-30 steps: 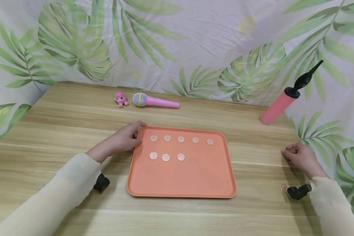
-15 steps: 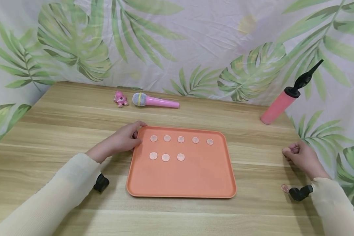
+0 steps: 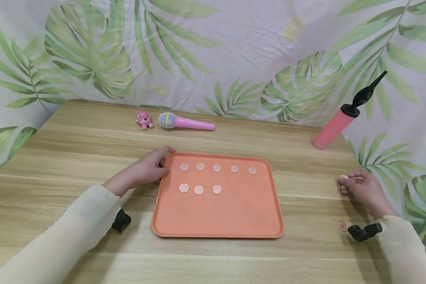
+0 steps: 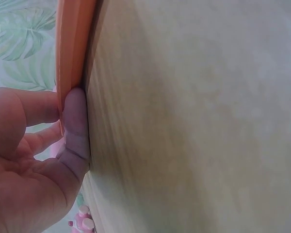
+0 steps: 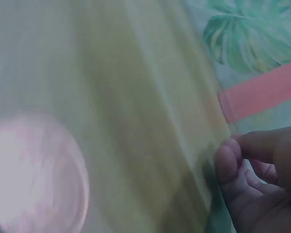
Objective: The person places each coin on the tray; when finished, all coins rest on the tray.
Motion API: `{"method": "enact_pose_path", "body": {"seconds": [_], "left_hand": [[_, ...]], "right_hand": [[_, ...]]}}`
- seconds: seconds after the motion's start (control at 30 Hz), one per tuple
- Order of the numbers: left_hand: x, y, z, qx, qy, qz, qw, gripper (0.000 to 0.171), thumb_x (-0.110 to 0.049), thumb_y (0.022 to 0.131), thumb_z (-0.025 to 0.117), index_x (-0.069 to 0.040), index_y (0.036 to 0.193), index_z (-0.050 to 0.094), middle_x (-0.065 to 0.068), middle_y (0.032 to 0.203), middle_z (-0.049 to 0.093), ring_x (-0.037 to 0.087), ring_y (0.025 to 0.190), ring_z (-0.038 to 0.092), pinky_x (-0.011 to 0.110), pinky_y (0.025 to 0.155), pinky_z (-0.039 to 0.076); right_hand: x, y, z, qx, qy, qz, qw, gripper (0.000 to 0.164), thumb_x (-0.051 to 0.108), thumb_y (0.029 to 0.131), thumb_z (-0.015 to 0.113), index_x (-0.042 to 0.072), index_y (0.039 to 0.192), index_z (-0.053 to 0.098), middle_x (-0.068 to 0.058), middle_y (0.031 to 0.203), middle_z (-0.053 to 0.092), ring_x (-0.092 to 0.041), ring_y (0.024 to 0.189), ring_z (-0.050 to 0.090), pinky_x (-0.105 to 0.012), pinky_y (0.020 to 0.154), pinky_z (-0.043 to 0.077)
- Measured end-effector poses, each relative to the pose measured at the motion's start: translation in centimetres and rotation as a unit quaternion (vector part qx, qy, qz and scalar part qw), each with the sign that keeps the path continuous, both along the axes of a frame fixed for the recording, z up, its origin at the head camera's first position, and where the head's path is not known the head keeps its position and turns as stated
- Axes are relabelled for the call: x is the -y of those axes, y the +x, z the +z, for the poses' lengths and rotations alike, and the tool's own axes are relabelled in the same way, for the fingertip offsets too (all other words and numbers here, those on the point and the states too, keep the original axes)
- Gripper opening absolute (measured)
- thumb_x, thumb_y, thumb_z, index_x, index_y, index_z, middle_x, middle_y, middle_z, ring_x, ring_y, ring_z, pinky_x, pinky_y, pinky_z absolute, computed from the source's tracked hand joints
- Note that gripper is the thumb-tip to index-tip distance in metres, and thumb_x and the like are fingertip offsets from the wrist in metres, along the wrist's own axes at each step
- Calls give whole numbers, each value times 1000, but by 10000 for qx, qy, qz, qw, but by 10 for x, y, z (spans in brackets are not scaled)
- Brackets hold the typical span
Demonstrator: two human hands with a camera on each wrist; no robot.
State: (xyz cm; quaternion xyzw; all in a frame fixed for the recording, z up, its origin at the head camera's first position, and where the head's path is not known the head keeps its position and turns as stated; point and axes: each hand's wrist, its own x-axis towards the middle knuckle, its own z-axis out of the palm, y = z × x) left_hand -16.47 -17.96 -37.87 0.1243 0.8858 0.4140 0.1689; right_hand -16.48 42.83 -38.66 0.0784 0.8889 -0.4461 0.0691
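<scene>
An orange tray (image 3: 241, 217) lies on the wooden table with several copper-coloured coins in it: a back row, and a shorter row of three in front, such as this coin (image 3: 217, 189). My left hand (image 3: 147, 167) grips the tray's rim at its far left corner; the left wrist view shows thumb and fingers (image 4: 75, 114) against the edge. Off to the tray's right, my right hand (image 3: 363, 191) pinches a coin (image 3: 342, 177) between thumb and forefinger, just over the table. Another coin (image 3: 342, 226) lies near that wrist, looming large in the right wrist view.
A pink toy microphone (image 3: 191, 122) and a small pink bear figure (image 3: 144, 120) sit along the table's back edge. At the back right stands a pink hand pump (image 3: 333, 128) with a black nozzle. A leaf-print cloth (image 3: 241, 51) hangs behind.
The coin in my right hand has turned to show more of its face as the fingers shifted slightly. My left hand and the tray keep their places.
</scene>
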Motion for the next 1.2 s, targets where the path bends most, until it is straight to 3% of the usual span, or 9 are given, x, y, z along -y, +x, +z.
{"method": "enact_pose_path", "body": {"seconds": [0.07, 0.13, 0.17, 0.23, 0.37, 0.53, 0.8, 1.07, 1.2], "left_hand": [[0, 0, 0, 11, 9, -14, 10000, 57, 2, 97, 55, 6, 152, 40, 10, 81, 55, 17, 66, 57, 29, 59, 55], [0, 0, 0, 30, 9, -19, 10000, 57, 2, 98, 55, 6, 152, 40, 10, 81, 56, 17, 66, 58, 29, 59, 55], [0, 0, -1, 35, 5, -12, 10000, 57, 2, 98, 55, 5, 153, 40, 10, 82, 56, 17, 66, 58, 29, 59, 55], [1, 0, -1, 48, -2, 4, 10000, 57, 2, 98, 56, 5, 153, 39, 11, 82, 56, 17, 66, 58, 29, 60, 56], [0, -1, -1, 72, 16, 39, 10000, 57, 2, 98, 56, 5, 152, 40, 11, 83, 56, 17, 67, 58, 29, 60, 57], [0, -1, -2, 52, 2, 27, 10000, 56, 2, 98, 56, 6, 152, 40, 11, 82, 56, 17, 67, 58, 29, 60, 57], [1, 1, 3, 125, 16, 73, 9999, 58, 1, 99, 56, 5, 154, 38, 13, 85, 57, 18, 71, 59, 31, 62, 59], [2, -1, 2, 41, -42, 60, 10000, 59, 1, 99, 57, 6, 154, 37, 13, 86, 57, 18, 70, 59, 31, 61, 57], [0, -2, 0, 25, -45, 22, 10000, 58, 0, 98, 57, 5, 153, 38, 13, 85, 58, 18, 69, 59, 31, 61, 57]], "right_hand": [[0, -1, 0, 231, -1197, -266, 9922, 16, 16, 105, 63, 1, 108, 56, 15, 78, 72, 1, 69, 69, -15, 66, 59], [0, -2, 1, 374, -2353, -409, 9704, 5, 8, 104, 62, 6, 99, 63, 10, 80, 76, -1, 70, 70, -15, 68, 59], [1, -2, 2, 428, -2848, -449, 9566, 10, 5, 103, 62, 8, 95, 66, 7, 81, 77, -3, 70, 70, -15, 68, 60], [2, -3, 2, 467, -3360, -417, 9398, 22, 1, 103, 60, 12, 88, 72, 4, 82, 78, -5, 71, 71, -16, 68, 60], [9, -4, 4, 542, -3652, -231, 9291, 25, -1, 104, 57, 12, 90, 73, 3, 85, 77, -6, 74, 70, -16, 70, 59], [25, -2, 7, 576, -3618, 14, 9305, 22, 0, 105, 57, 11, 95, 72, 4, 89, 76, -6, 76, 69, -17, 72, 59], [75, 0, 12, 729, -3091, 429, 9472, 5, 5, 104, 61, 9, 106, 60, 6, 92, 73, -3, 79, 68, -16, 73, 60], [136, 0, 17, 707, -2237, 1008, 9669, 14, 11, 104, 64, 5, 114, 56, 7, 92, 72, -3, 79, 65, -19, 74, 60], [158, 4, 17, 795, -2015, 1288, 9677, 19, 11, 103, 65, 2, 116, 55, 5, 90, 72, -5, 77, 66, -22, 75, 61]]}}
